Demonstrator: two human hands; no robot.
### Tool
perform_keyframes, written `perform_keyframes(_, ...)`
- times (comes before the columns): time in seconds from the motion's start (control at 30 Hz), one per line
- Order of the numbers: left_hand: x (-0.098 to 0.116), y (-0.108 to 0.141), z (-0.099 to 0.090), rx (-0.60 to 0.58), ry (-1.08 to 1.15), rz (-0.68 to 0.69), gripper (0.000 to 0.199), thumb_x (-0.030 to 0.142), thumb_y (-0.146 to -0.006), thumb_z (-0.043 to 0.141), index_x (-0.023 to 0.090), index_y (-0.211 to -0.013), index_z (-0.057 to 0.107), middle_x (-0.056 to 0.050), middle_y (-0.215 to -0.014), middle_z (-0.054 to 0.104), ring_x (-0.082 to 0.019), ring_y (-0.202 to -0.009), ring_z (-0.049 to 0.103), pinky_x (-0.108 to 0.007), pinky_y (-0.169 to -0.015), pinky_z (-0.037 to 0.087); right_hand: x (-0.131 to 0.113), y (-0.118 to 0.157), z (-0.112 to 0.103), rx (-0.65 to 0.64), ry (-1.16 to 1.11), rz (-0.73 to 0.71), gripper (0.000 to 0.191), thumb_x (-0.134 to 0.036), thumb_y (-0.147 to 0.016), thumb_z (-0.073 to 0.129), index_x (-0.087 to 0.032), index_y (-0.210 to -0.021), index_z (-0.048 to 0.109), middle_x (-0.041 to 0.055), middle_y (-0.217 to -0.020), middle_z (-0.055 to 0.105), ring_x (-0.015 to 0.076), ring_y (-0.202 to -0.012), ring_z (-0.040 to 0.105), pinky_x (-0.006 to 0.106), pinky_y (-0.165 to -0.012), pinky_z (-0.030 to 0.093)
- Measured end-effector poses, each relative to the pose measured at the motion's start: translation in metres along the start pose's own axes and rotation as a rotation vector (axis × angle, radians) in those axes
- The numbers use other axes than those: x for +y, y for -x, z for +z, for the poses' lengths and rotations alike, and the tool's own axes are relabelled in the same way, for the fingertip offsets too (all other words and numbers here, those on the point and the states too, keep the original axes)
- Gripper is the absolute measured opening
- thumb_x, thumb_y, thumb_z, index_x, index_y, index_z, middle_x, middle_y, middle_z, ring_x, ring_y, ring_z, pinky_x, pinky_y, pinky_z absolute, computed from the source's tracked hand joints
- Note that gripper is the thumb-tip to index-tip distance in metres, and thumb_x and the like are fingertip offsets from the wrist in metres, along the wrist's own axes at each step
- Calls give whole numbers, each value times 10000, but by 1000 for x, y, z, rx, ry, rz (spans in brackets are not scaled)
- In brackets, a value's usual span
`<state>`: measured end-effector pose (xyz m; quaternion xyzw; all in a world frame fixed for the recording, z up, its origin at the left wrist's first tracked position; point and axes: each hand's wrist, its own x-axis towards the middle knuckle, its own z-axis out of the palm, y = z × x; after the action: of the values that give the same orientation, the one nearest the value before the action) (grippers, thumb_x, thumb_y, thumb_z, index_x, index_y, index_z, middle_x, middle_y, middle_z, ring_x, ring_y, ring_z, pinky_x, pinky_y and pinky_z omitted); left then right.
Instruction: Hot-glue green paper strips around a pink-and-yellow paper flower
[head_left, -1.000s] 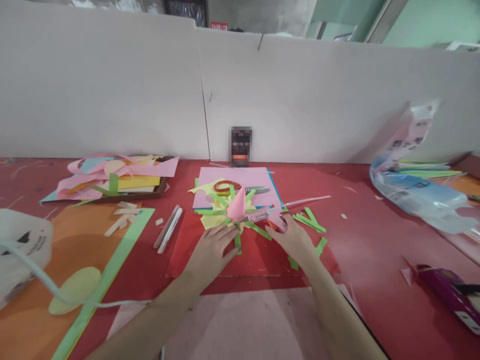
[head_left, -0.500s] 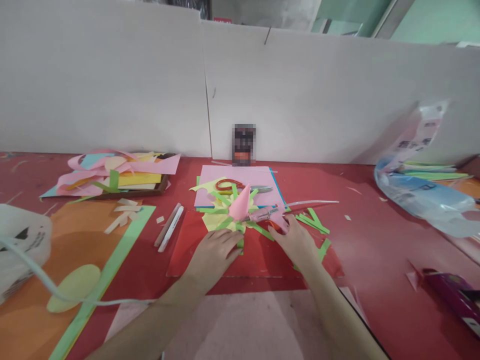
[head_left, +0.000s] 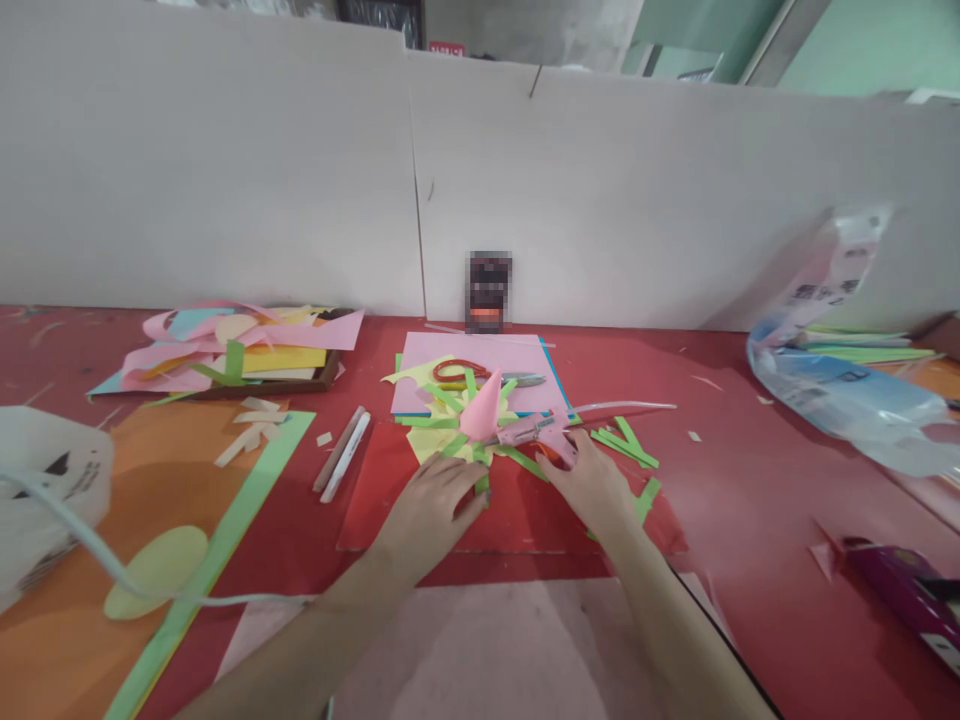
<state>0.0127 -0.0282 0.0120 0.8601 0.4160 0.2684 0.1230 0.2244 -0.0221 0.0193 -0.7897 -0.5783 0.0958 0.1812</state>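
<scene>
A pink paper cone [head_left: 482, 408] stands point up in the middle of a yellow paper piece [head_left: 426, 443], with green paper strips [head_left: 523, 461] spreading out around it. At the near side, my left hand [head_left: 441, 492] has its fingertips and thumb at one of these green strips, which partly hides under them. My right hand [head_left: 596, 480] is closed round the grip of a pink hot glue gun [head_left: 531, 430]. The gun's nozzle points left, at the foot of the cone. A clear glue stick [head_left: 626, 407] juts from its rear. All this sits over a red board [head_left: 420, 525].
Red-handled scissors [head_left: 517, 380] lie on stacked pink sheets [head_left: 517, 350] behind the cone. Two markers [head_left: 345, 458] lie left. A tray of paper scraps [head_left: 326, 375], a plastic bag [head_left: 832, 360] and a purple tool [head_left: 896, 590] surround the work. A white cable [head_left: 240, 602] crosses the left side.
The whole view has shifted slightly. My hands, the glue gun and the cone hold nearly the same places relative to one another.
</scene>
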Motion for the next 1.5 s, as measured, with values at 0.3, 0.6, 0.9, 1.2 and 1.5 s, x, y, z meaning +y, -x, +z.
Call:
perform_keyframes(0.3,1,1,0,-1,5,-37,251,217,-840,474,230,-1083,535,-10,-1051,634,-169,-1018,540,-405,-999,338,2,0,-2,-18,-36,-5,429,-502,-737,474,-236,-1073,473,50,-941,615,213,-801,588,255,-563,333)
perform_keyframes(0.6,0,0,0,22,-5,-16,267,221,-843,466,224,-1104,526,-24,-1103,614,-174,-1043,537,-358,-936,421,3,-1,-2,-4,-39,-8,430,-521,-730,477,-239,-1054,477,50,-926,618,218,-787,591,259,-560,340)
perform_keyframes(0.9,-2,0,2,-8,-28,10,263,241,-863,440,228,-1114,519,-18,-1118,607,-168,-1061,528,-400,-1024,327,2,-1,0,11,-11,-6,449,-530,-736,467,-233,-1074,475,66,-958,615,231,-841,592,268,-588,365)
perform_keyframes(1.2,-3,0,0,35,39,17,251,259,-870,425,237,-1096,530,-37,-1102,595,-181,-1049,521,-382,-944,413,2,-1,0,-2,-15,-16,432,-524,-737,468,-229,-1053,473,67,-978,616,235,-861,591,265,-587,361)
perform_keyframes(1.5,-14,-1,3,132,-200,-130,288,187,-863,385,210,-1112,527,-49,-1137,584,-213,-1081,500,-449,-985,345,2,-1,-1,-18,-34,3,444,-541,-731,467,-240,-1058,472,65,-967,619,235,-853,590,268,-584,357)
